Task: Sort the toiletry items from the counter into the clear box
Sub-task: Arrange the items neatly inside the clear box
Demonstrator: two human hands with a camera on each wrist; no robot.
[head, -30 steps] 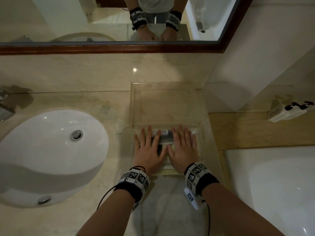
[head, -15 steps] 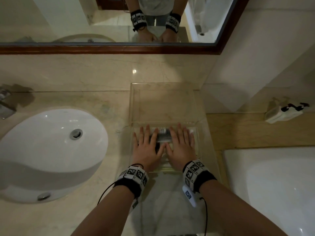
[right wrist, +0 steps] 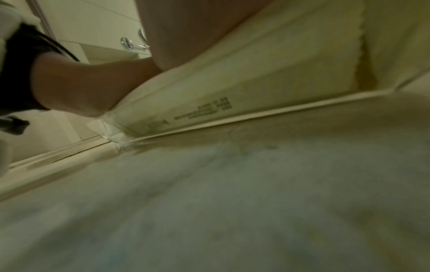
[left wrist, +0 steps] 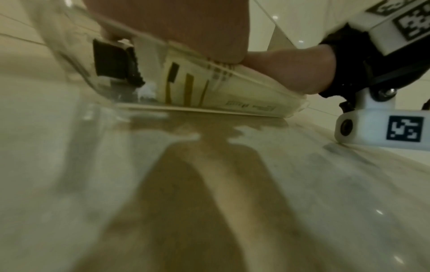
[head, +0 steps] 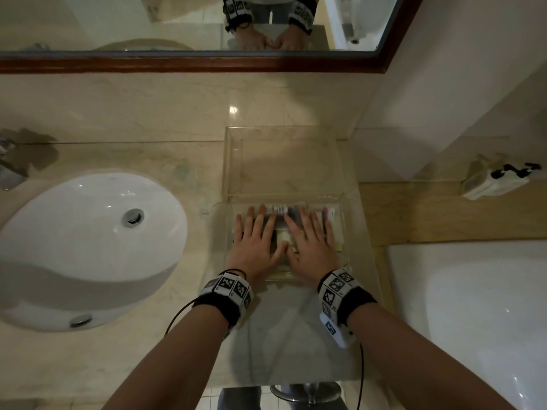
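A clear box [head: 344, 232] stands on the marble counter to the right of the sink, its clear lid [head: 284, 161] upright against the wall. Both hands lie flat, side by side, on the toiletry items inside. My left hand [head: 257, 238] and right hand [head: 310, 238] have straight, spread fingers and their thumbs nearly meet. A labelled tube [head: 276, 209] shows beyond the fingertips and a pale packet [head: 283, 238] shows between the hands. Through the box wall, the left wrist view shows a white packet with gold stripes [left wrist: 209, 88] and a black-capped item [left wrist: 111, 60] under the palm. A white packet [right wrist: 256, 82] fills the right wrist view.
A white oval sink [head: 88, 247] lies left of the box, with a faucet [head: 9, 170] at the far left. A framed mirror [head: 207, 22] hangs above. A white bathtub [head: 473, 321] is at the right, and a small white device [head: 497, 182] sits on the wooden ledge behind it.
Both hands stay flat on the items in the box. They have hardly moved; only the head view has shifted slightly.
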